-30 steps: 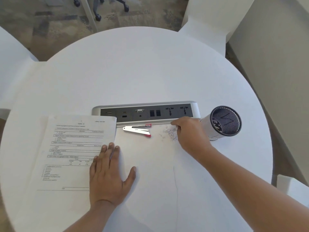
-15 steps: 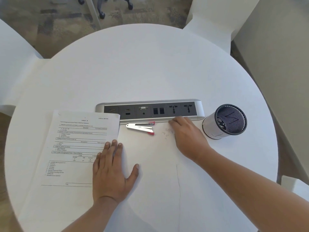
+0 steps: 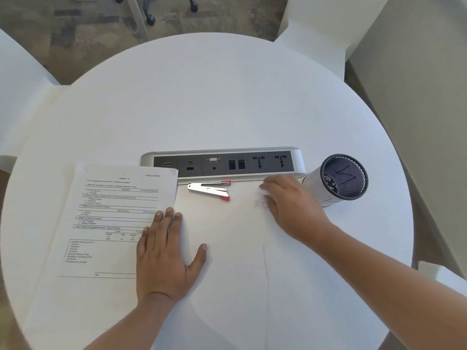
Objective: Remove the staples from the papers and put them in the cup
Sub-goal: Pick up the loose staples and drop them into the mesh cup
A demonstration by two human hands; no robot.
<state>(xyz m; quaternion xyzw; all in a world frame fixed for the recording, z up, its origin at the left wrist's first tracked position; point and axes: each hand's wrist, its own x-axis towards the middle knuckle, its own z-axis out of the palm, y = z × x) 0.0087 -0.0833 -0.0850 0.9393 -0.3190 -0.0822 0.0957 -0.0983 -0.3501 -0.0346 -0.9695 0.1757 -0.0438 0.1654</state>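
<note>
- Right hand (image 3: 294,205): palm down on the table, knuckles up, fingers bent towards the surface. Their tips are hidden from above, so it cannot be told whether they pinch anything.
- Staples (image 3: 259,203): a faint scatter of small loose pieces on the white surface, at the fingertips of the right hand and partly under it.
- Cup (image 3: 341,181): black mesh inside, white wall, mouth turned up towards the camera. It is just beside the back of the right hand; contact cannot be told.
- Left hand (image 3: 165,253): flat, fingers straight, thumb spread. The fingertips lie on the right edge of the papers and the thumb rests on the white surface.
- Papers (image 3: 113,218): printed sheets lying flat at the left, a top corner overlapping the socket panel's left end.
- Staple remover (image 3: 209,190): silver with red tips, lying between the papers and the staples, apart from both hands.
- Socket panel (image 3: 222,164): grey strip set in the table, behind the remover.
- Table (image 3: 227,97): round, white.
</note>
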